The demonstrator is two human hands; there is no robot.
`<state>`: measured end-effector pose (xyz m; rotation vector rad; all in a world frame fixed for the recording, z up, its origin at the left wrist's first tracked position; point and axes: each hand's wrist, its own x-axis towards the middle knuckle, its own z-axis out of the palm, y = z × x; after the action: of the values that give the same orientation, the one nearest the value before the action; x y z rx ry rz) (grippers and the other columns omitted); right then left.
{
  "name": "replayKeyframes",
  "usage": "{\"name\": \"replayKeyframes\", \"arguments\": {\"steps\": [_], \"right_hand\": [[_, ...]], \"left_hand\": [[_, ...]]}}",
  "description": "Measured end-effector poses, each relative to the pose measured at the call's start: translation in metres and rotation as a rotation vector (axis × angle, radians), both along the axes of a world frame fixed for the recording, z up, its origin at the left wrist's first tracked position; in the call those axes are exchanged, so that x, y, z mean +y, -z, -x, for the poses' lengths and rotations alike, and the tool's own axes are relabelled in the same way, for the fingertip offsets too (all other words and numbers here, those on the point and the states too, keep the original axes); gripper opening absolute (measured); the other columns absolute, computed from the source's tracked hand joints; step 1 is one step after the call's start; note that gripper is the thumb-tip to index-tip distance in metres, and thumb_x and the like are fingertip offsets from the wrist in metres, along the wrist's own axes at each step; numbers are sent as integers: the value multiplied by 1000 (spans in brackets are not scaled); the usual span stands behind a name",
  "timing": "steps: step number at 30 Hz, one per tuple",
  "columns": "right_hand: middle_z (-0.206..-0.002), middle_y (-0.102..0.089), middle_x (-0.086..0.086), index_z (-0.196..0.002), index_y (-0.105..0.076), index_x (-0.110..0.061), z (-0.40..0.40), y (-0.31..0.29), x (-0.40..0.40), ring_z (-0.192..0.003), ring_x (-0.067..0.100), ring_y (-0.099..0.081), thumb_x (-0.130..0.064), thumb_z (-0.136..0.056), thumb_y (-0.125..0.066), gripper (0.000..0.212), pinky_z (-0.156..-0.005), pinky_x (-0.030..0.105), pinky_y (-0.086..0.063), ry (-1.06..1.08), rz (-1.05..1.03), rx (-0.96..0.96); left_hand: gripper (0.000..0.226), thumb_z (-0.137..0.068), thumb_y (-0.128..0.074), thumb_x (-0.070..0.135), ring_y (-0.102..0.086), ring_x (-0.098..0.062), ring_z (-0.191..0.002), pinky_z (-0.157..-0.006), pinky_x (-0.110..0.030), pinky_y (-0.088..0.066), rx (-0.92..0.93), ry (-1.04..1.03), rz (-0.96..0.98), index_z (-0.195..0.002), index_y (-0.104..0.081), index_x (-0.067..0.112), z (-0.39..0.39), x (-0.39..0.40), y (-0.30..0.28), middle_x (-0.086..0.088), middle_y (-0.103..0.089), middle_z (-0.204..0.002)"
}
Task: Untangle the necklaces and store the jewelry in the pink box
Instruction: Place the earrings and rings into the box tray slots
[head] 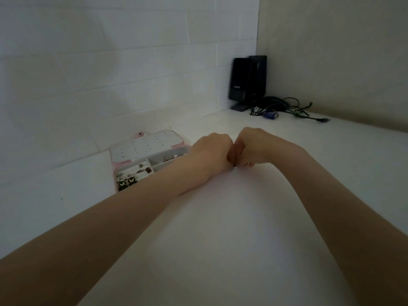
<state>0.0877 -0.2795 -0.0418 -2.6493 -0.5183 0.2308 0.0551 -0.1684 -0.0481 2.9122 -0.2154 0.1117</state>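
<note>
The left hand (210, 151) and right hand (251, 144) meet knuckle to knuckle over the table (220, 228), fingers curled, probably pinching a necklace too fine to see; the pink box (145, 160) lies open just left, ready for jewelry.

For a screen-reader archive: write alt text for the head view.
Two bare hands, left hand and right hand, meet knuckle to knuckle over a white desk, fingers curled, pinching something tiny. The open pink box with jewelry lies left; a black speaker and cables sit in the corner.
</note>
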Motion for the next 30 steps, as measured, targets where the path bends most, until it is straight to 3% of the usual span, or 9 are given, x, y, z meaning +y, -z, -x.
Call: {"name": "replayKeyframes", "arguments": {"steps": [5, 9, 11, 15, 17, 20, 24, 27, 30], "right_hand": [[-78, -65, 13, -92, -70, 1, 0, -4, -1, -63, 15, -59, -1, -82, -62, 13, -54, 15, -49, -9, -270, 35], [-75, -66, 10, -95, -67, 5, 3, -6, -2, -63, 12, -59, 1, -88, -55, 14, -57, 14, -51, 6, -746, 138], [-79, -66, 11, -95, -67, 5, 4, -6, 1, -65, 12, -61, -4, -91, -54, 16, -60, 15, -52, -36, -865, 218], [-78, -66, 10, -90, -67, 0, 8, -5, 9, -64, 12, -63, -17, -95, -51, 24, -62, 17, -53, -75, -1021, 335], [-77, -67, 8, -87, -66, -2, 10, -4, 15, -64, 11, -63, -16, -93, -55, 19, -64, 17, -54, -102, -1057, 339], [-76, -67, 9, -85, -67, -1, 15, -6, 30, -65, 9, -65, -2, -85, -63, 4, -66, 16, -54, -129, -1051, 253], [-76, -67, 14, -84, -67, 6, 18, -17, 57, -66, 12, -66, 4, -80, -66, 5, -70, 17, -56, -118, -1027, 196], [-77, -68, 16, -82, -67, 4, 21, -27, 85, -70, 19, -68, 4, -80, -66, 2, -72, 23, -58, -181, -924, 258], [-76, -69, 17, -78, -66, 0, 26, -33, 114, -66, 23, -69, 4, -80, -66, 5, -63, 24, -59, -230, -766, 341]], "left_hand": [[17, -78, -69, 9, -66, -17, -89, -84, -29, -50, -85, 15, 192, -92, -73, 18, 2, 21, -1, 0, -71, -90], [15, -78, -68, 0, -64, -9, -70, -67, -15, -48, -65, -38, 719, -79, -69, 15, 8, 39, -9, -3, -70, -75], [19, -78, -67, -3, -59, -3, -59, -55, -7, -42, -74, -65, 834, -76, -68, 16, 12, 43, -11, -1, -67, -70], [17, -79, -68, 2, -57, -8, -66, -67, -19, -46, -103, -103, 947, -78, -69, 19, 20, 51, -13, -1, -67, -71], [16, -79, -70, 6, -56, -15, -72, -71, -27, -47, -104, -121, 980, -77, -70, 22, 24, 57, -16, 2, -68, -70], [14, -79, -71, 9, -54, -15, -71, -59, -16, -46, -143, -151, 973, -76, -69, 22, 31, 69, -23, 8, -66, -63], [11, -80, -70, 9, -56, -1, -61, -56, -9, -44, -194, -182, 937, -79, -68, 20, 40, 89, -31, 5, -65, -70], [12, -78, -71, 11, -55, -3, -64, -61, -14, -43, -205, -221, 891, -79, -67, 22, 50, 118, -35, 10, -66, -66], [12, -78, -70, 10, -56, -4, -68, -61, -14, -41, -104, -233, 832, -85, -68, 20, 62, 148, -37, 3, -68, -75]]}}
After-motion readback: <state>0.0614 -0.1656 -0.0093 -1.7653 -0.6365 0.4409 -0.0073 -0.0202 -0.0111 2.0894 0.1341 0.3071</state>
